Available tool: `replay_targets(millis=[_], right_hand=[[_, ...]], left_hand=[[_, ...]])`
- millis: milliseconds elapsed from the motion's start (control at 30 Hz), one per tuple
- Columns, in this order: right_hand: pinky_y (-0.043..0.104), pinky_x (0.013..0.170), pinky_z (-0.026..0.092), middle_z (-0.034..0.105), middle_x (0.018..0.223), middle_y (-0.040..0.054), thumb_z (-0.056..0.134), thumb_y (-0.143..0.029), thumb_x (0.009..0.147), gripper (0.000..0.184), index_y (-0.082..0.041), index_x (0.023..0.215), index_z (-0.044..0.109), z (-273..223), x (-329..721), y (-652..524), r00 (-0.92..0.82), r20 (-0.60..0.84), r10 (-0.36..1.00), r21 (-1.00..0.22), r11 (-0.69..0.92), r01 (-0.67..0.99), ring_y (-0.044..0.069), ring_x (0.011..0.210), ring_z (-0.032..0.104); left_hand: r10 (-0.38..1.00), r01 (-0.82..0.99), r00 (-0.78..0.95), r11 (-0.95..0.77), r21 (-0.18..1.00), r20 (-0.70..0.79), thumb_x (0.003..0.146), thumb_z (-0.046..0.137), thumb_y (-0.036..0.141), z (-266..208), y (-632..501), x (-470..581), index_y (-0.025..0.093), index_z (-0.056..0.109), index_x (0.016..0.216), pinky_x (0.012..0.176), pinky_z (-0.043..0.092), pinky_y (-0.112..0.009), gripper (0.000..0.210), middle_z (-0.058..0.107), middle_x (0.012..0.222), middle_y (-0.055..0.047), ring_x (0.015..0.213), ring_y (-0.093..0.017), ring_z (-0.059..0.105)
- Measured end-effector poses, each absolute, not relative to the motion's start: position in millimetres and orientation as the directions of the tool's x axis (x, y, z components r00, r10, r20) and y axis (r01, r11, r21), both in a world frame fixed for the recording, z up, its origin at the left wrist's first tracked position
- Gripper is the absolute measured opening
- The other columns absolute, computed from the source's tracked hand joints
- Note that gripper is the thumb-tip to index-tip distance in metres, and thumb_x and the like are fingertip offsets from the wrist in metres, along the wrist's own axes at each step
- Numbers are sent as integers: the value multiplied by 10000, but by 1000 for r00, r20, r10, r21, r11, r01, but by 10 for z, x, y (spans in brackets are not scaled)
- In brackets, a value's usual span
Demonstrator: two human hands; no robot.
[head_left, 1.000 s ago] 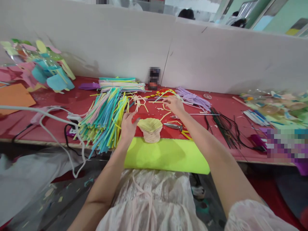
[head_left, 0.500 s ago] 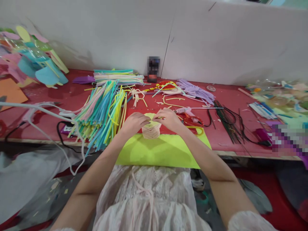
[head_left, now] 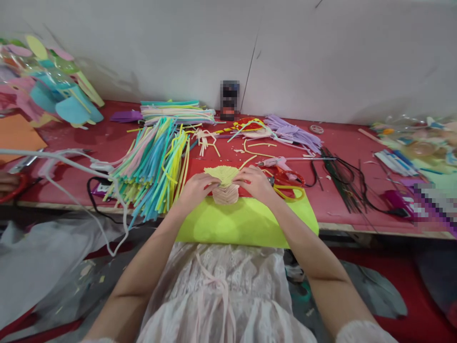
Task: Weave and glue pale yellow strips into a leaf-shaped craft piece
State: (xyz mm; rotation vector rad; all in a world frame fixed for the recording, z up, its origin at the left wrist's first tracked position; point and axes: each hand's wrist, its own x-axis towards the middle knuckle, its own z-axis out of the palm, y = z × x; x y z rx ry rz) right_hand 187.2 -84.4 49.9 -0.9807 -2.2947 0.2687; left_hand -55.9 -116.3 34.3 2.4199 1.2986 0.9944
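A small piece woven of flat strips lies between my hands, its yellow part (head_left: 223,174) fanned out at the top and its pale beige part (head_left: 225,194) folded in V-shaped layers below. My left hand (head_left: 199,189) pinches its left edge with bent fingers. From the other side my right hand (head_left: 254,185) grips the right edge, thumb and fingers together. A thin yellow strip (head_left: 247,163) sticks up behind the right knuckles. Under the piece are a red sheet (head_left: 246,193) and a lime-green sheet (head_left: 228,224) hanging over the table's front edge.
Left of my hands lies a large bundle of coloured strips (head_left: 153,162). Red-and-yellow scissors (head_left: 291,183) and a pink glue gun (head_left: 280,163) lie to the right, with dark wires (head_left: 341,186) beyond. A white wire loop (head_left: 124,216) crosses the left front. Another person's hand (head_left: 9,183) holds scissors.
My hands have drawn slightly downward and apart, uncovering more of the yellow weave. A yellow strip now shows by my right hand. Another person's hand with scissors has appeared at far left.
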Motion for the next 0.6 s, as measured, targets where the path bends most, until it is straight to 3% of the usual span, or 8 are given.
replay_targets(millis=[267, 467, 600], right_hand=[[395, 834, 476, 701, 898, 82, 625, -283, 900, 151, -209, 908, 757, 642, 2119, -200, -341, 486, 805, -351, 537, 767, 239, 875, 620], [491, 979, 427, 635, 1147, 157, 590, -263, 898, 241, -160, 1073, 719, 721, 2115, 201, -204, 527, 825, -303, 407, 862, 306, 1083, 573], [465, 979, 436, 645, 1101, 142, 580, -266, 903, 232, -170, 1065, 716, 673, 1867, 70, -228, 525, 820, -317, 437, 842, 296, 1076, 584]], left_hand=[[888, 879, -62, -169, 446, 456, 933, 486, 294, 307, -1285, -959, 184, 667, 951, 885, 472, -400, 212, 681, 966, -109, 955, -253, 628], [923, 915, -170, 17, 403, 345, 849, 539, 246, 217, -1203, -1054, 179, 609, 804, 805, 492, -417, 106, 663, 864, -139, 902, -300, 648], [929, 898, -212, 62, 436, 305, 831, 514, 205, 231, -1168, -1045, 183, 599, 773, 841, 481, -426, 106, 675, 890, -151, 936, -302, 649]])
